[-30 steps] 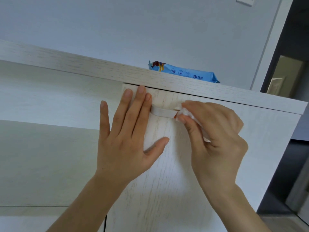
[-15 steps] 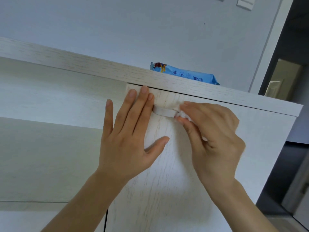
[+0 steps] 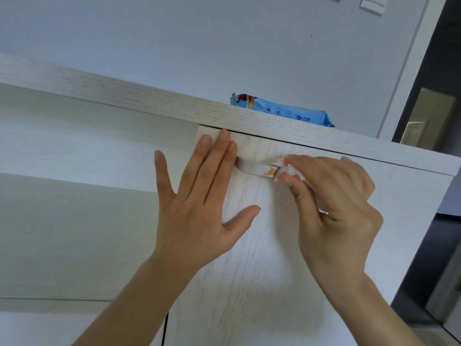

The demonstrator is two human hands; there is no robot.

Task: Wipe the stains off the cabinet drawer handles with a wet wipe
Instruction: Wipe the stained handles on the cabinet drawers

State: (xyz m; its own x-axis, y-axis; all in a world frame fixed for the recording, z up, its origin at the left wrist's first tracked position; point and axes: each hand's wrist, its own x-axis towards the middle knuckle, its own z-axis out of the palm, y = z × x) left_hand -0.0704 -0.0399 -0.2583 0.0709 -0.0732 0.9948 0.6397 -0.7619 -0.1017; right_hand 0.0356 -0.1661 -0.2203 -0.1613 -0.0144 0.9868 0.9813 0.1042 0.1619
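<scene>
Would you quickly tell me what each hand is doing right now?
Left hand: open, fingers straight, pressed flat on the cabinet front.
Right hand: pinches a wet wipe against the stained handle.

Round icons, unreadable logo on blue pack [image 3: 287, 112]

Blue wipes pack [image 3: 287, 112] atop cabinet, wall switches [image 3: 371, 5]

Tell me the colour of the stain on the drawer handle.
Orange-brown, on the white handle beside the wet wipe; head view.
</scene>
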